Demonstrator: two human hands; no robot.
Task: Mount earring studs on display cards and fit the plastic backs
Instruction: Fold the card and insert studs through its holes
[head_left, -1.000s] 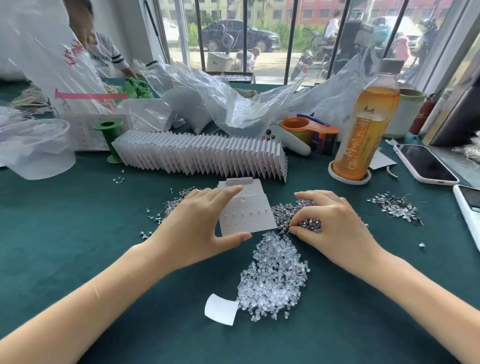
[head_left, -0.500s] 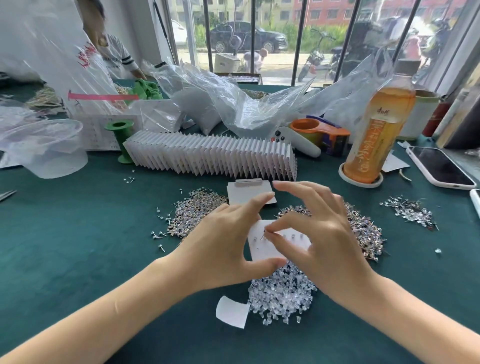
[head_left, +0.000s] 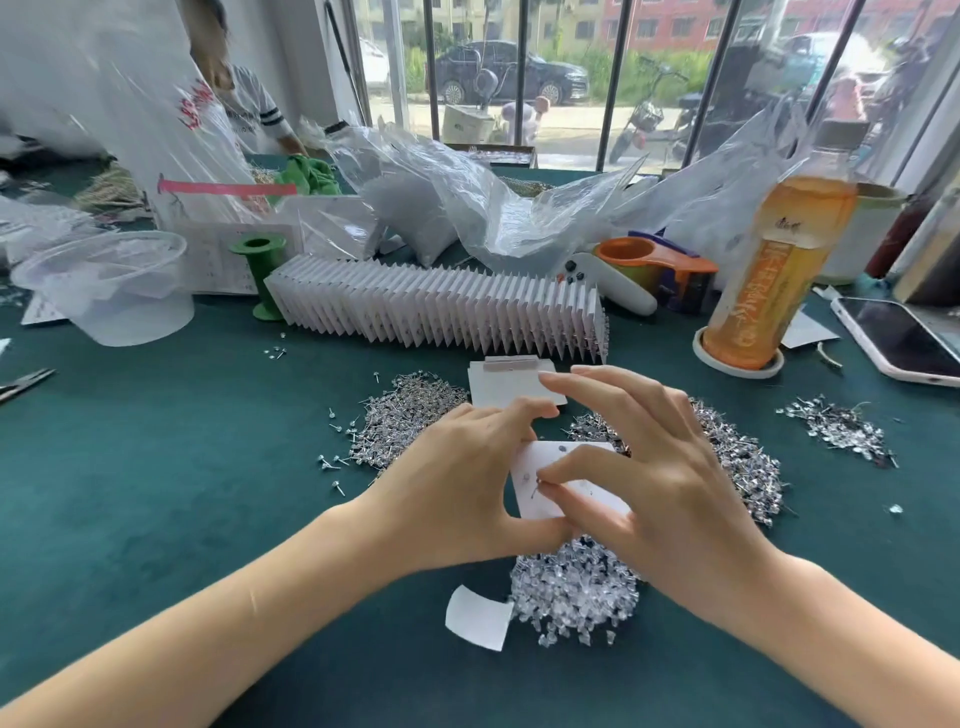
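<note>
My left hand (head_left: 457, 488) holds a small white display card (head_left: 540, 462) above the green table, thumb under its lower edge. My right hand (head_left: 654, 488) pinches an earring stud (head_left: 536, 487) between thumb and forefinger, its tip against the card's face. Below the hands lies a heap of clear plastic backs (head_left: 576, 592). Heaps of metal studs lie to the left (head_left: 405, 421), behind my right hand (head_left: 743, 462), and at the right (head_left: 841, 431). A small stack of blank cards (head_left: 498, 387) lies just beyond my fingers.
A long row of filled cards (head_left: 441, 312) stands across the middle. An orange drink bottle (head_left: 779, 270), a phone (head_left: 898, 338), a tape dispenser (head_left: 654, 265), a clear tub (head_left: 114, 286), a green spool (head_left: 260, 275) and plastic bags (head_left: 467, 208) ring the work area. Another person's torso is at the back left.
My left hand lifted a card off the stack and brought it nearer. My right hand left the stud heap with a stud and pressed it to the card.
</note>
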